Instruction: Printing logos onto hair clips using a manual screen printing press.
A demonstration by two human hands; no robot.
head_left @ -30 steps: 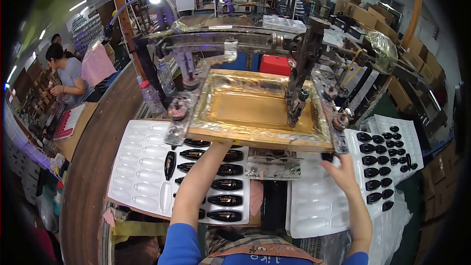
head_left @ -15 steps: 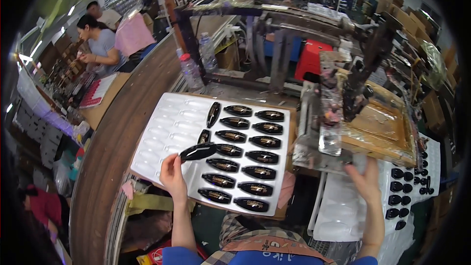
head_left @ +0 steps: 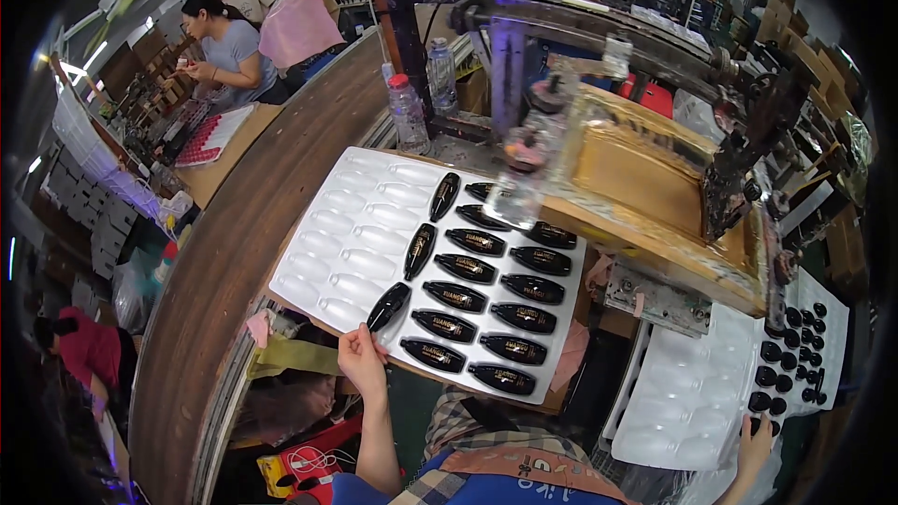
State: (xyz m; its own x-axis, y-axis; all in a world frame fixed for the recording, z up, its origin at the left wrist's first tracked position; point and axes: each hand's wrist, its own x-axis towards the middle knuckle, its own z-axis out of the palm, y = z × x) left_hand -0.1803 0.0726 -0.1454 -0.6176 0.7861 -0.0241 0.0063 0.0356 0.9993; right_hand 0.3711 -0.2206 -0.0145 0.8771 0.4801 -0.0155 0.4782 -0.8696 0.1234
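A white moulded tray (head_left: 348,252) holds rows of glossy black oval pieces (head_left: 455,296) with gold print. My left hand (head_left: 363,357) is closed at the near end of a slanted black oval piece (head_left: 388,307) resting on the tray. Two more black pieces stand at a slant above it, beside bare white hollows. At the far right, my right hand (head_left: 756,449) has its fingers closed around a small dark piece (head_left: 765,425) at the near edge of a second group of black pieces (head_left: 788,351). The fingers partly cover that piece.
A printing machine with a wooden-edged screen frame (head_left: 645,187) overhangs the tray's right side, above a metal plate (head_left: 655,297). An empty-hollowed white tray (head_left: 683,393) lies at right. Bottles (head_left: 408,112) stand behind. A curved brown bench edge (head_left: 201,290) runs left; people work beyond.
My left hand has lowered its black piece onto the tray. My right hand has left the machine's edge for the black pieces at right. The screen frame has shifted left over the tray.
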